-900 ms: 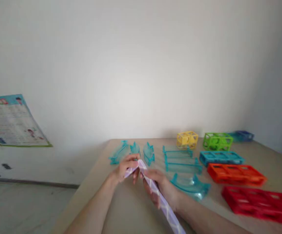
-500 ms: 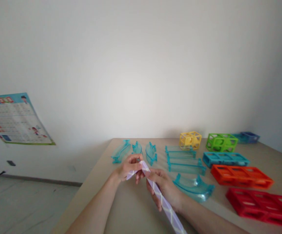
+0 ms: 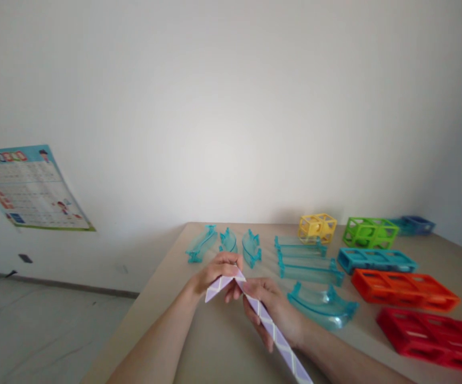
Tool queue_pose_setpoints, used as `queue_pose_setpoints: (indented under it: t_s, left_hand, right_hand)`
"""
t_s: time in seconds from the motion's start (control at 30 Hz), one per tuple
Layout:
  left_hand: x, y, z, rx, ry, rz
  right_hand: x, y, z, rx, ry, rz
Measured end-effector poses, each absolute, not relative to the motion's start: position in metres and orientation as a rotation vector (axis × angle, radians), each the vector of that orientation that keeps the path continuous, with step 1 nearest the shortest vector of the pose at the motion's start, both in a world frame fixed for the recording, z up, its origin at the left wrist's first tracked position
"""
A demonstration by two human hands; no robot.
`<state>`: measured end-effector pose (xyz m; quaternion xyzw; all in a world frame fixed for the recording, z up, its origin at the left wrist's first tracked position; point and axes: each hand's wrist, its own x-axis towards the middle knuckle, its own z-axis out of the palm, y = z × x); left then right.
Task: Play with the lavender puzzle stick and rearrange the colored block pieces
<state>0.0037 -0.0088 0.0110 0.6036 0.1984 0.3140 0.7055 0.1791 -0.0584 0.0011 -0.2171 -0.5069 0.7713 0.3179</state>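
Observation:
A long lilac snake puzzle (image 3: 281, 344), crossed by pale zigzag lines, is bent sharply near its far end. Its short pointed end slants down to the left, and its long straight part runs toward me past the lower frame edge. My left hand (image 3: 220, 272) pinches the short end close to the bend. Thumb and fingers of my right hand (image 3: 268, 304) are closed round the long part just below the bend. Both hands are over the table, almost touching each other. To the right of my right hand lies a clear teal curved track piece (image 3: 322, 309).
Beyond my hands on the table (image 3: 162, 277) lie several clear teal track pieces (image 3: 251, 248). To the right stand open-frame blocks: yellow (image 3: 317, 228), green (image 3: 370, 233), teal (image 3: 377, 260), orange (image 3: 404, 289), red (image 3: 434, 338). A poster (image 3: 31, 186) hangs on the wall.
The view has shifted slightly, so the table things appear a little further right. The short end of the puzzle shows its face more fully. Both hands keep their grip.

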Motion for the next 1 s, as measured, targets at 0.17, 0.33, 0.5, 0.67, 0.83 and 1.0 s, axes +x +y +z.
queue_pose_setpoints:
  t_s: [0.17,0.33,0.5,0.67,0.83,1.0]
  left_hand:
    - [-0.001,-0.003,0.008,1.356,0.529,0.704]
    - [-0.008,-0.001,0.011,1.360,0.614,0.709]
    - [-0.009,-0.002,0.014,1.310,0.599,0.579]
    - [-0.012,-0.001,0.009,1.235,0.610,0.495]
    - [-0.020,-0.002,0.007,1.181,0.629,0.342]
    - [-0.021,0.002,0.004,1.177,0.630,0.245]
  right_hand:
    - [0.178,-0.055,-0.004,-0.685,-1.317,1.918]
    - [0.178,-0.054,-0.005,-0.799,-1.308,1.786]
    - [0.180,-0.056,0.003,-0.805,-1.455,1.782]
    - [0.185,-0.056,0.013,-0.862,-1.727,1.475]
    - [0.188,-0.059,0.014,-0.949,-1.964,1.279]
    - [0.191,-0.062,0.017,-1.022,-2.106,1.119]
